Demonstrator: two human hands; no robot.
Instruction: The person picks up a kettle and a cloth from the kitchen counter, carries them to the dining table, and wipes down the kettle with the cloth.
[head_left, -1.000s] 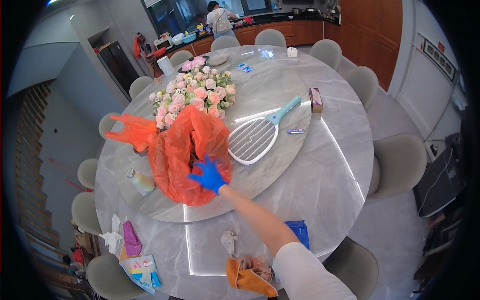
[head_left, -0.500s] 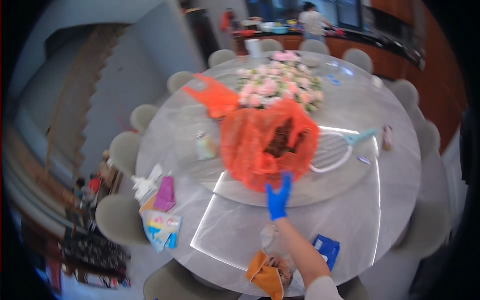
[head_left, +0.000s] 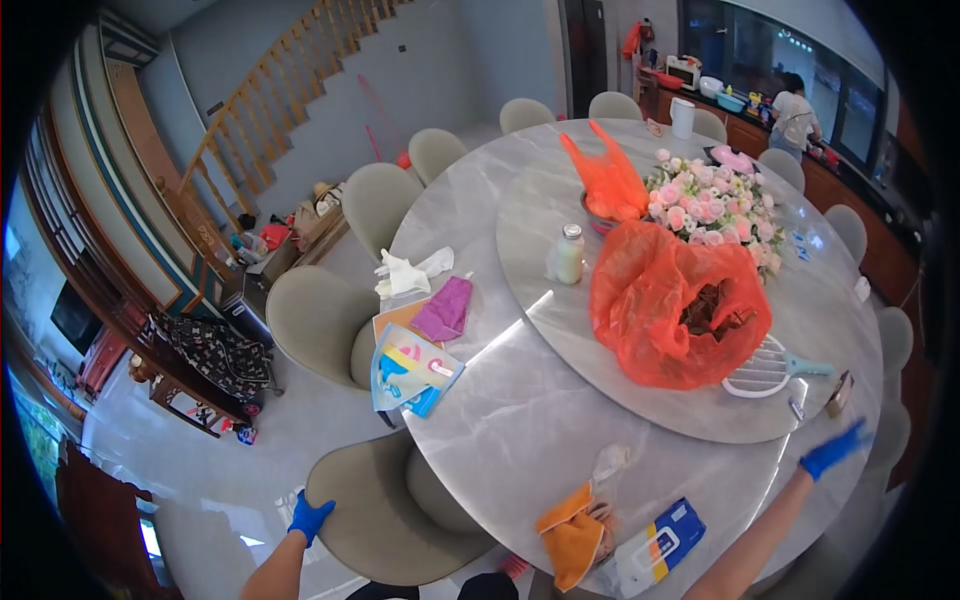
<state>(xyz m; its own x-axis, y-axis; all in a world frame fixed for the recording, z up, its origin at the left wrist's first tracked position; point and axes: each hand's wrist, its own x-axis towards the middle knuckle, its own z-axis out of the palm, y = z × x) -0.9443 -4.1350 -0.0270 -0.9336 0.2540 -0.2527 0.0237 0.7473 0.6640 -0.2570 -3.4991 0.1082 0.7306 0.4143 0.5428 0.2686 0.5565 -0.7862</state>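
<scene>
My left hand (head_left: pixel 311 517), in a blue glove, lies closed on the left edge of a grey chair (head_left: pixel 385 510). My right hand (head_left: pixel 835 449), also blue-gloved and blurred, is over the right part of the table, fingers stretched out and nothing seen in them. Up and left of it, an open red plastic bag (head_left: pixel 650 310) with brown dried matter inside stands on the round turntable (head_left: pixel 540 240). Beside the bag lie an electric swatter (head_left: pixel 757 374) and a small box (head_left: pixel 840 393). A blue wipes pack (head_left: pixel 672 535) and an orange cloth (head_left: pixel 572 538) lie at the near edge.
Pink flowers (head_left: pixel 715 205), a second red bag (head_left: pixel 612 180) and a bottle (head_left: pixel 568 256) stand on the turntable. White gloves (head_left: pixel 404 276), a purple cloth (head_left: pixel 445 308) and a colourful packet (head_left: pixel 412 370) lie at the left edge. Another person (head_left: pixel 795 118) stands at the far counter.
The view has swung left. My right hand has moved away from the red bag to the right side of the table. My left hand has come into view on the chair.
</scene>
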